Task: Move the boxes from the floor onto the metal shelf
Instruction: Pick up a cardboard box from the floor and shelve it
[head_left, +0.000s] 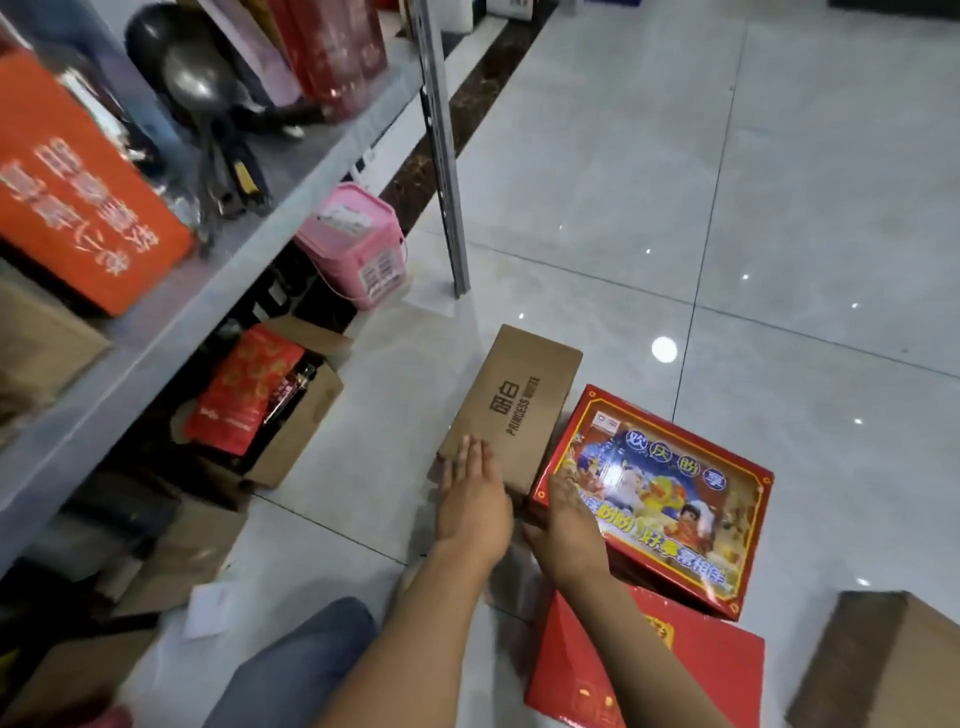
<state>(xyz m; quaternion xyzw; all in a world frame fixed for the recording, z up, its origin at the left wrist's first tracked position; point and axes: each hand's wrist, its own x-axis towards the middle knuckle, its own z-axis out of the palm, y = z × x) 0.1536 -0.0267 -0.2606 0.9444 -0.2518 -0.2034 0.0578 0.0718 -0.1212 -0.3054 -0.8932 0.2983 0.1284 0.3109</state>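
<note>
Floor (675, 182) scene: brown box (519, 400) lying beside red box (654, 499), both near the metal shelf (218, 260). Left hand (475, 499) rests flat, fingers straight, on the brown box's near end. Right hand (563, 525) grips the red box's near corner.

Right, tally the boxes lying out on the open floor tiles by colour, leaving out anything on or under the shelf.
Brown cardboard: 2, the long box under the hands and the one at the right edge.
Red: 2, the picture-front box and the plain red box.
Total: 4
</note>
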